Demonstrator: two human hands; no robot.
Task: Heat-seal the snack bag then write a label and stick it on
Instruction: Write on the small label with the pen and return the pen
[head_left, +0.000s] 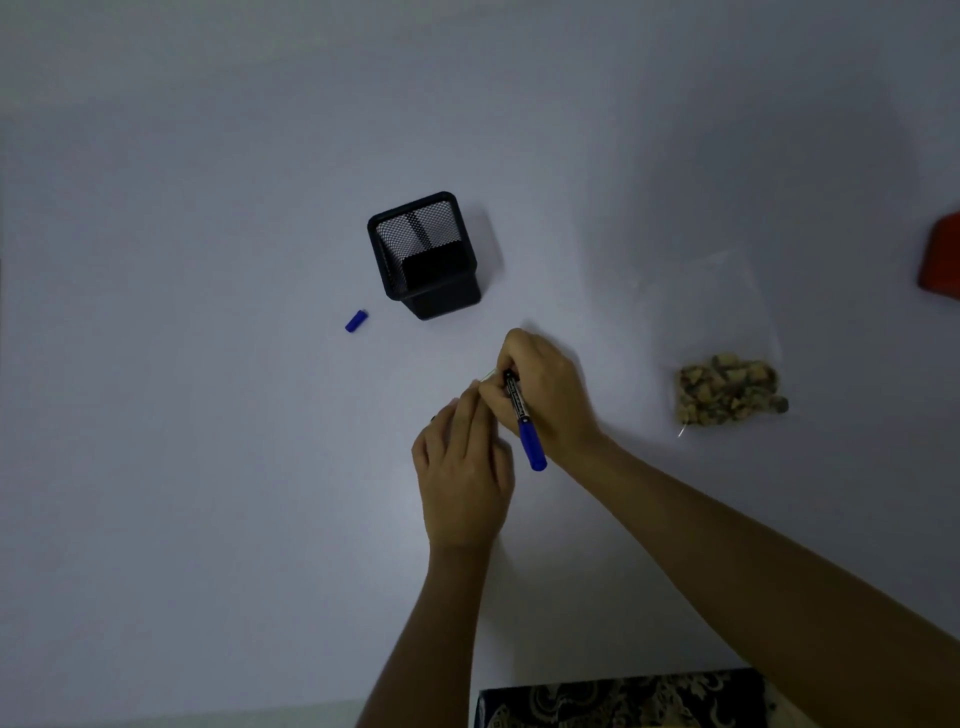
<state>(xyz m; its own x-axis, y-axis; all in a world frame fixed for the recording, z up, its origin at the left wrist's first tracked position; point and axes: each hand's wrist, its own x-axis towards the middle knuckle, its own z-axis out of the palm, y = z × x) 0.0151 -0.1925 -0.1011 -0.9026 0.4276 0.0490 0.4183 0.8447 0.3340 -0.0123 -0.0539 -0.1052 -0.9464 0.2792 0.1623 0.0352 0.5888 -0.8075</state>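
My right hand grips a blue marker, its tip hidden under my fingers and its blue end pointing toward me. My left hand lies flat right beside it, its fingertips pressing on a small white label that barely shows against the white table. The marker's blue cap lies loose to the left. A clear snack bag with brown pieces gathered at its near end lies flat to the right, apart from both hands.
A black mesh pen holder stands empty just beyond my hands. A red object is cut off by the right edge. Patterned dark fabric shows at the table's near edge.
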